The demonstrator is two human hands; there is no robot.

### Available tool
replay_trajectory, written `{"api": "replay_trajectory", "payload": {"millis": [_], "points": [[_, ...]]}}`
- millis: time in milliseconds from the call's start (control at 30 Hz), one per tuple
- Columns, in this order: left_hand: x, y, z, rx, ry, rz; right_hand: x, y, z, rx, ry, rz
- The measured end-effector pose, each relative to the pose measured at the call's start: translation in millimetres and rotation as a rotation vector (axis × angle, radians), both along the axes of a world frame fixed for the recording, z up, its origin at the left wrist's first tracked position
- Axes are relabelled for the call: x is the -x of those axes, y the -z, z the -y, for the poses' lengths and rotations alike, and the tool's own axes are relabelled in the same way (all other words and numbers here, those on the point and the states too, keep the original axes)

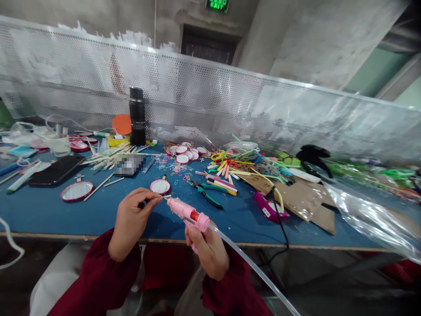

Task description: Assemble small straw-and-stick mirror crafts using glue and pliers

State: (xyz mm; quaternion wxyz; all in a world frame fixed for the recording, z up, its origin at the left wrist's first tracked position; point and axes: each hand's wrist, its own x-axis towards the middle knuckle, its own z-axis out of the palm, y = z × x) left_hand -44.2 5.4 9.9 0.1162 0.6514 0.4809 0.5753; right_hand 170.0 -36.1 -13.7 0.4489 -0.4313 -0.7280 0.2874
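My right hand [208, 248] is wrapped round the handle of a pink hot glue gun [186, 212], whose nozzle points left. A long clear glue stick [248, 260] runs out of its back end. My left hand [133, 219] is closed in a pinch at the nozzle tip; what sits between the fingertips is too small to name. Just beyond the nozzle lies a small round mirror [160, 186] with a red rim. Another red-rimmed mirror [77, 192] rests to the left, beside thin wooden sticks [99, 186].
Green-handled pliers [210, 194] lie right of the near mirror. Several round pieces [182, 158] and colourful clips [174, 166] are farther back. A black bottle [137, 116] stands before the perforated metal screen [197, 96]. A phone [57, 170], a purple device [268, 207] and cardboard [301, 197] flank the work area.
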Motion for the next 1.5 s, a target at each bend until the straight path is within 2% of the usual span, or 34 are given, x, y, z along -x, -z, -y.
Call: {"api": "replay_trajectory", "payload": {"millis": [467, 700, 867, 967, 1067, 1167, 1267, 1400, 1500], "points": [[1, 2.6, -1, -0.005, -0.008, 0.011, -3, 7.6, -2, 0.059, 0.004, -0.046], [2, 2.7, -2, 0.03, -0.057, 0.005, -1, -1.7, -3, 0.11, -0.06, -0.273], [2, 1.4, -3, 0.04, -0.062, 0.027, -15, -20.7, -6, 0.124, -0.009, -0.26], [3, 1.5, -2, 0.039, -0.057, 0.03, -40, -48.0, -10, 0.059, 0.055, -0.086], [5, 2.3, -2, 0.037, -0.057, 0.021, -71, -82.7, -15, -0.077, 0.123, 0.228], [5, 3.0, -2, 0.02, -0.055, 0.02, -101, -115.7, -22, -0.197, 0.279, 0.523], [5, 3.1, -2, 0.013, -0.061, 0.021, -121, -140.0, -34, -0.243, 0.417, 0.813], [3, 2.9, -3, 0.023, -0.06, 0.042, -135, -151.7, -58, -0.334, 0.495, 1.176], [3, 3.0, -4, 0.028, -0.044, 0.062, -137, -144.6, -82, -0.244, 0.534, 1.372]]}}
